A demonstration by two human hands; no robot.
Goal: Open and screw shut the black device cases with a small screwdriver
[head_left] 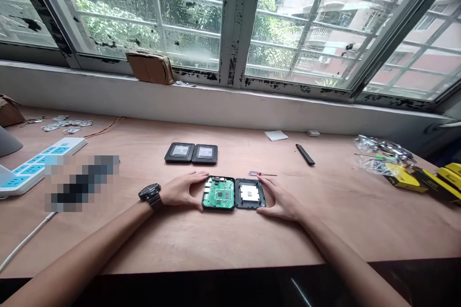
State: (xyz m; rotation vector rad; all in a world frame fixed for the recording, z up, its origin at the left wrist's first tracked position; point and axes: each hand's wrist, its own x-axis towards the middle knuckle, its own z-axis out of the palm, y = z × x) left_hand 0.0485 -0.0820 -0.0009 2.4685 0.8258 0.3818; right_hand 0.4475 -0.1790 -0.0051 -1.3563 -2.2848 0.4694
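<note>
An open black housing holding a green circuit board (218, 193) lies on the wooden table (230, 244), with a black cover (249, 193) next to it on the right. The cover has a white square pad in its middle. My left hand (182, 189), a black wristwatch (150, 193) on its wrist, grips the housing's left side. My right hand (279, 200) grips the cover's right edge. The two parts lie side by side between my hands. Just beyond them rest two closed black units (190, 153).
A small red-handled screwdriver (261, 173) and a black stick (305, 154) lie beyond my right hand. At left are a blue-and-white power strip (43, 165) and a pixelated patch (81, 183). Silver bags (382, 153) and yellow boxes (425, 180) sit at right. A window runs behind.
</note>
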